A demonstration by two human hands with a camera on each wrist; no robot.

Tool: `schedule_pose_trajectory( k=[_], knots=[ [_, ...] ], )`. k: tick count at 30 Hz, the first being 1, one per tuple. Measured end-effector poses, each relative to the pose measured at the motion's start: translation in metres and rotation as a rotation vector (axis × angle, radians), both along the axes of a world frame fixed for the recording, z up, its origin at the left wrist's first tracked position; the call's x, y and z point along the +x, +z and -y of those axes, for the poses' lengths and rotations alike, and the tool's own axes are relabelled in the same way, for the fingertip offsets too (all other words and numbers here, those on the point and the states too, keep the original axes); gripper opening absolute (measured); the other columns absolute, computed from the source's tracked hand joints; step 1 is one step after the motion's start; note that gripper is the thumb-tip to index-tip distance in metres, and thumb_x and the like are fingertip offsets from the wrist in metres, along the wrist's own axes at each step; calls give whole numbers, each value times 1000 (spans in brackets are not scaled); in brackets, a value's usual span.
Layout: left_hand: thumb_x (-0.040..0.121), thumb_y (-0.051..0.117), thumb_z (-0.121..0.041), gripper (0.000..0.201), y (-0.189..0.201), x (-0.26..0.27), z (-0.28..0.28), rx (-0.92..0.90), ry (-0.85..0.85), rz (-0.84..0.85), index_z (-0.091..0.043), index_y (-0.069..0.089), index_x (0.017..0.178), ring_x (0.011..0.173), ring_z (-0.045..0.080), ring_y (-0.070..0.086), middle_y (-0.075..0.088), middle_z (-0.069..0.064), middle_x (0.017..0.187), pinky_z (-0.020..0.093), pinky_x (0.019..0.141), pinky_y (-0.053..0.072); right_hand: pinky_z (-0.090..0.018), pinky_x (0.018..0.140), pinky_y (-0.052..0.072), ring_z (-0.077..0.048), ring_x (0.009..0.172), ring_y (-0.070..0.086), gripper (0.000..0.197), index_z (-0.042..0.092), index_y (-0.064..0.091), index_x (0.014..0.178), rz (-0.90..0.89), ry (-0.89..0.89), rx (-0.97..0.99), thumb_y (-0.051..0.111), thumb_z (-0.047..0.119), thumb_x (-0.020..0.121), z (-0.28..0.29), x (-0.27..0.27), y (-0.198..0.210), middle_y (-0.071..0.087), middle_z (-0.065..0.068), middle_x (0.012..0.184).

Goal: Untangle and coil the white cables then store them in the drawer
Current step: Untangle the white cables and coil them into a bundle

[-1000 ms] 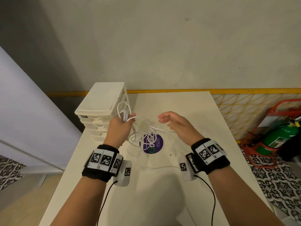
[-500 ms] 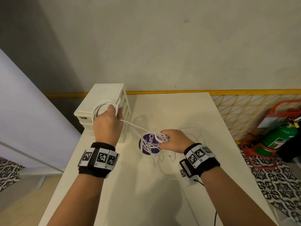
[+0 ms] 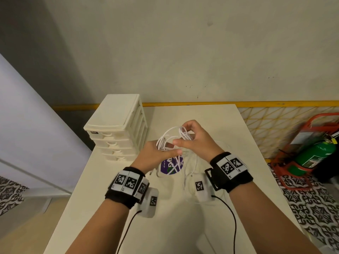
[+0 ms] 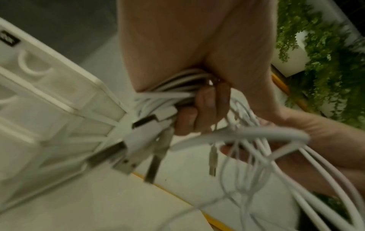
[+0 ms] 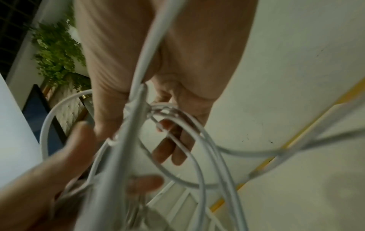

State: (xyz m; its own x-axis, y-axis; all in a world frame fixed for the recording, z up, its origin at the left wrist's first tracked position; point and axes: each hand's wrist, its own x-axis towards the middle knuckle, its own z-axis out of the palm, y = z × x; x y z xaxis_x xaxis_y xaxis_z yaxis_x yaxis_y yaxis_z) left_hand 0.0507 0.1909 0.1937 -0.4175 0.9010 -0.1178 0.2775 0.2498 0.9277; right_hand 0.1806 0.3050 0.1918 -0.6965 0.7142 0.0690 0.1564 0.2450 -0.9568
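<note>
Several tangled white cables [image 3: 166, 139] are held above the white table [image 3: 211, 125] between both hands. My left hand [image 3: 165, 153] grips a bundle of them; in the left wrist view its fingers [image 4: 199, 107] curl round the cables [image 4: 177, 87], and USB plugs [image 4: 138, 136] hang below. My right hand [image 3: 183, 136] pinches a few loops just right of it and a little higher. The right wrist view shows loops of the cables [image 5: 197, 140] hanging from my right hand [image 5: 158, 109]. Loose strands trail down to the table. The white drawer unit [image 3: 117, 129] stands to the left with all drawers closed.
A round purple sticker [image 3: 171, 165] lies on the table under the hands. The drawer unit sits at the table's back left corner, against the wall. A green fire extinguisher [image 3: 315, 154] in a red stand is on the floor to the right.
My left hand has come down from beside the drawer unit toward the middle. My right hand has risen off the table with loops of cable, and the two hands now meet.
</note>
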Motion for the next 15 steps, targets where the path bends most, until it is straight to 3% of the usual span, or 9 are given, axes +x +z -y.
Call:
schedule_pose_trajectory(
  k=[2,4,7,9,11,14,15],
  knots=[
    [80,76,-15,16,2,5,-2,52,34,2,-1,68,79,45,0,57,62,-11,50,14,45,42,-24,78,50,-15,92,62,37,22,52,95,7,-26,-26,80,26,71,1,-3,0,62,-2,105],
    [83,71,-11,18,4,2,-2,57,85,-34,-2,64,69,39,4,50,55,-11,42,22,46,45,-21,80,46,-11,94,59,29,23,58,91,39,-94,83,79,30,72,-3,-1,-3,62,1,103],
    [82,71,-16,19,5,-14,0,72,255,20,-3,66,70,44,19,53,59,1,51,39,52,52,-22,71,42,-7,80,58,6,22,66,81,131,-211,301,71,26,80,-13,8,-14,64,4,87],
    [81,72,-17,19,7,-26,2,105,353,92,-1,65,72,48,24,51,56,12,58,47,56,53,-26,74,46,-13,80,63,7,20,70,82,138,-217,222,65,23,85,-16,13,-23,70,2,82],
    [80,73,-20,20,9,-32,4,99,351,90,-3,65,73,48,22,53,57,11,58,43,57,52,-24,80,47,-12,86,66,12,21,71,87,65,-138,58,60,20,89,-13,15,-25,72,4,83],
    [77,77,-33,25,11,-28,6,89,287,10,-13,66,70,43,4,52,59,-6,51,21,50,46,-25,87,51,-18,89,67,18,21,68,96,-56,-36,-82,50,17,96,-6,11,-18,69,-2,83],
    [76,77,-39,27,9,-27,5,98,285,20,-17,65,69,44,3,51,58,-7,51,17,49,43,-26,86,53,-21,86,67,20,20,66,100,-85,-5,-106,47,15,97,-4,10,-14,66,-4,79]
  ],
)
